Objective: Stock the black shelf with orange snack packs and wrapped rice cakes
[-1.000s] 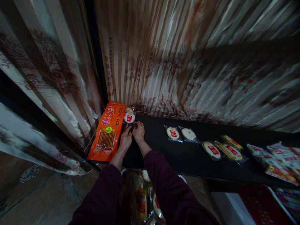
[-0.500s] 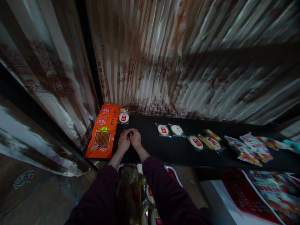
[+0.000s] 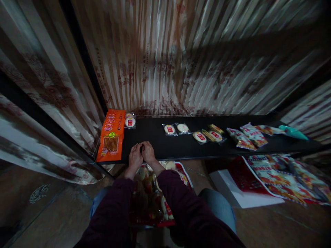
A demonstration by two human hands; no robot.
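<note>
Small dark object [image 3: 141,148], barely discernible, sits pinched between left hand [image 3: 134,156] and right hand [image 3: 148,153] at lower centre, over the black shelf's [image 3: 181,148] front edge, where a loosened pinch would likely drop it into the clear snack bag [image 3: 152,199] below.

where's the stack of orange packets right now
In the head view, the stack of orange packets lies at the far left end of the black shelf, beside a round white snack pack and left of both hands.
</note>
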